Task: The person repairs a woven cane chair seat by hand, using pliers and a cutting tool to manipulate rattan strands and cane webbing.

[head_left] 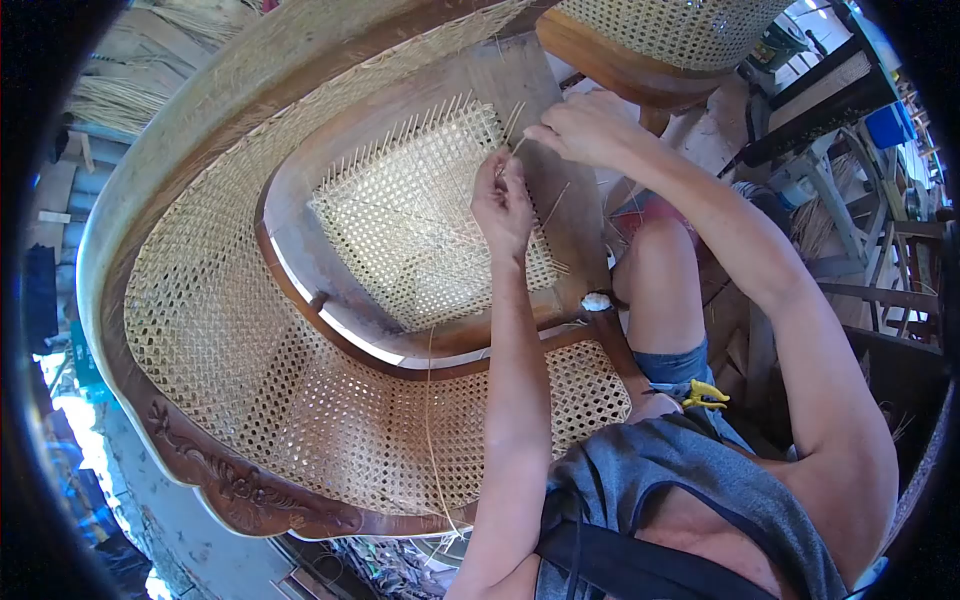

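My left hand (503, 205) is closed in a pinch at the right edge of a woven cane seat panel (420, 215). Fingers of my right hand (582, 128) are pinched just above and to the right, on what looks like a thin cane strand (518, 146) running between the two hands. The panel sits inside a wooden seat frame (575, 200), with a row of short pegs or cane ends (400, 130) standing along its far edge. Loose strands stick out at its right side. My fingers partly hide the exact grip.
The curved chair back (250, 350), with cane mesh and a carved wooden rim (250, 490), wraps around the seat. Another cane-and-wood piece (640, 50) stands at the top. Yellow-handled pliers (705, 394) lie by my lap. A long loose strand (432, 430) hangs over the chair back.
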